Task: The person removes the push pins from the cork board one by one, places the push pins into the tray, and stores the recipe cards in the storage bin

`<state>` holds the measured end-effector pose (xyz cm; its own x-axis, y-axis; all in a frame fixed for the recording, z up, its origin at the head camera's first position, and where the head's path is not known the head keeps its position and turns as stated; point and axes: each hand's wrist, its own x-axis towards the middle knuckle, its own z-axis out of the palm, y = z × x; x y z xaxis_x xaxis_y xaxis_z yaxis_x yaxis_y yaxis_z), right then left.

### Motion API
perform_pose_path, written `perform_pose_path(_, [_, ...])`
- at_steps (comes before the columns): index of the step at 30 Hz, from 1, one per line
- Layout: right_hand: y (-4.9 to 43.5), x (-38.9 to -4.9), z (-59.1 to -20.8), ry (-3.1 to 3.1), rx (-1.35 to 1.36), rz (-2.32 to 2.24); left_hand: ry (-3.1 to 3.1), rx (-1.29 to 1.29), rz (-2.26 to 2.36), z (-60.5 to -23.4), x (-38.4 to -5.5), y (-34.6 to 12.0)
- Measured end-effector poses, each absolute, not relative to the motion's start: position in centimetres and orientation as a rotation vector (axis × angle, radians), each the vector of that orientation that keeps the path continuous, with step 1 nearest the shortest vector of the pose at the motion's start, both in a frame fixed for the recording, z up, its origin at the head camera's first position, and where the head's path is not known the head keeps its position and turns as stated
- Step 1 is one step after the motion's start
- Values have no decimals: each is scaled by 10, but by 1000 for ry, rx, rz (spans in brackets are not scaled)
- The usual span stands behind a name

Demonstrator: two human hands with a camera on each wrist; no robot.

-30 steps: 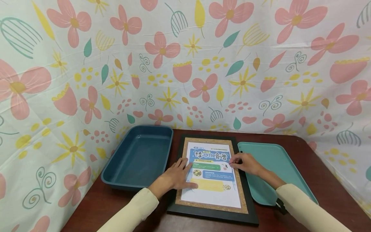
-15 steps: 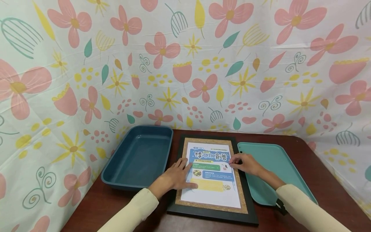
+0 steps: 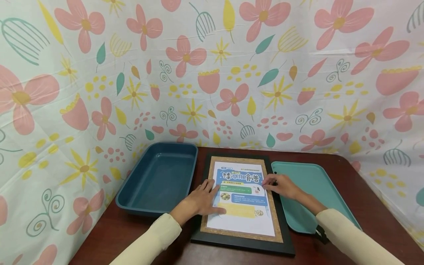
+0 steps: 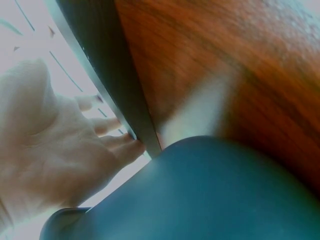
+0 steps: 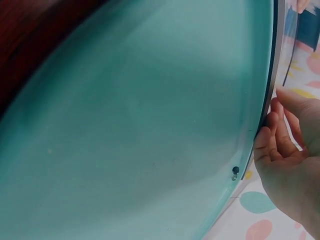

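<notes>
One dark wood-grained table, flowered cloth behind, paper on corkboard

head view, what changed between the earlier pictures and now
Nothing visibly moved, was taken hold of or let go. The left hand still rests on the recipe poster; the right hand is still at the poster's right edge. The framed corkboard, blue pan and teal tray lie where they were.
</notes>
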<state>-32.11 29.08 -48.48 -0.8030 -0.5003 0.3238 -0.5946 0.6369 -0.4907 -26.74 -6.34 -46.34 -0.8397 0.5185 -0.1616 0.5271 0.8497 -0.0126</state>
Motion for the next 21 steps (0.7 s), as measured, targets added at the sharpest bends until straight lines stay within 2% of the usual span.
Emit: perform_pose_path(21, [309, -333, -478, -2758, 736, 887, 2874, 818, -58, -461, -266, -64])
